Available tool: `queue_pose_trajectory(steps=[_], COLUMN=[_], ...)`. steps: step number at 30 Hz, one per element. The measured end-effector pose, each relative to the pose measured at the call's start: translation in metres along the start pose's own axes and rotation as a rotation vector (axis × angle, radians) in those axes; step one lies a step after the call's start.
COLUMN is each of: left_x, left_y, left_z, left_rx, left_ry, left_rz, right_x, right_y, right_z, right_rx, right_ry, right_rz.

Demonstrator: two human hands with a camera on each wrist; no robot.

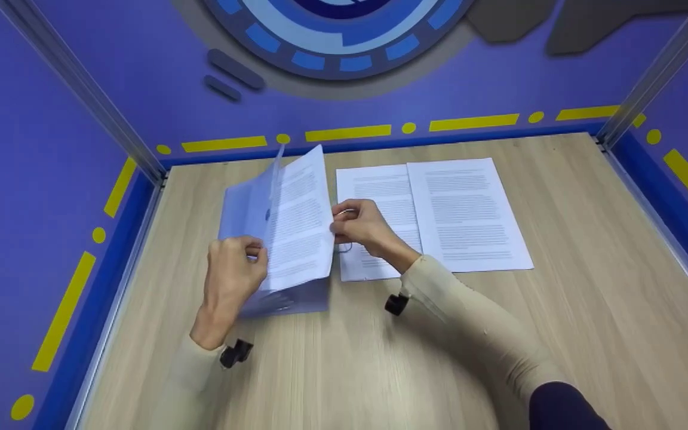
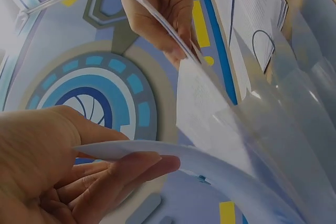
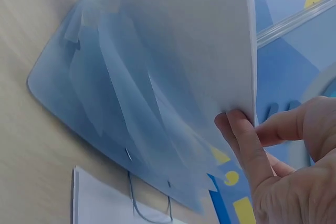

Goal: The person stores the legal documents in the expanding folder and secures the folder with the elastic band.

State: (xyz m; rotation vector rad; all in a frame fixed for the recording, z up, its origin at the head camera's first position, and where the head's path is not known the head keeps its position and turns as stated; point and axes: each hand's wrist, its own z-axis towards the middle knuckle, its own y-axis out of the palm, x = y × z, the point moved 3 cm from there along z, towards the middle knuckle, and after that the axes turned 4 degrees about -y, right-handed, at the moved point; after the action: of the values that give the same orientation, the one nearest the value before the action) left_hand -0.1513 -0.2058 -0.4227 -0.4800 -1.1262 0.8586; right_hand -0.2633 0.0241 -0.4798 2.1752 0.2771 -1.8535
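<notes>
Holds the translucent folder [image 1: 302,303] spread left of centre in the head frame, pinching its cover [image 1: 244,206] in the nearly closed left hand [image 1: 232,270] and printed sheets [image 1: 303,221] in the nearly closed right hand [image 1: 365,228], apparently to keep both apart.

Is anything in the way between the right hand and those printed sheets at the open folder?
Nothing visible is in the way: the right hand pinches the printed sheets directly by their edge. On the other side, the left hand holds the translucent folder flap apart from them.
</notes>
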Motion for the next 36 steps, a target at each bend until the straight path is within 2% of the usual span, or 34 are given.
queue_pose_trajectory(steps=[6, 23, 32, 36], left_x=[-0.001, -0.004, -0.007, -0.007], left_y=[0.001, -0.001, -0.001, 0.000], left_z=[0.002, 0.004, 0.004, 0.004], left_rx=[-0.005, -0.029, -0.037, -0.034], left_ry=[0.031, 0.044, 0.021, 0.020], left_rz=[-0.010, -0.075, -0.078, -0.079], right_x=[-0.002, -0.001, -0.004, -0.003], right_y=[0.010, 0.027, 0.026, 0.023], right_z=[0.005, 0.014, 0.014, 0.013], right_rx=[-0.006, -0.007, -0.050, -0.042], right_ry=[-0.002, 0.032, 0.081, 0.096], right_rz=[0.017, 0.002, -0.046, -0.089])
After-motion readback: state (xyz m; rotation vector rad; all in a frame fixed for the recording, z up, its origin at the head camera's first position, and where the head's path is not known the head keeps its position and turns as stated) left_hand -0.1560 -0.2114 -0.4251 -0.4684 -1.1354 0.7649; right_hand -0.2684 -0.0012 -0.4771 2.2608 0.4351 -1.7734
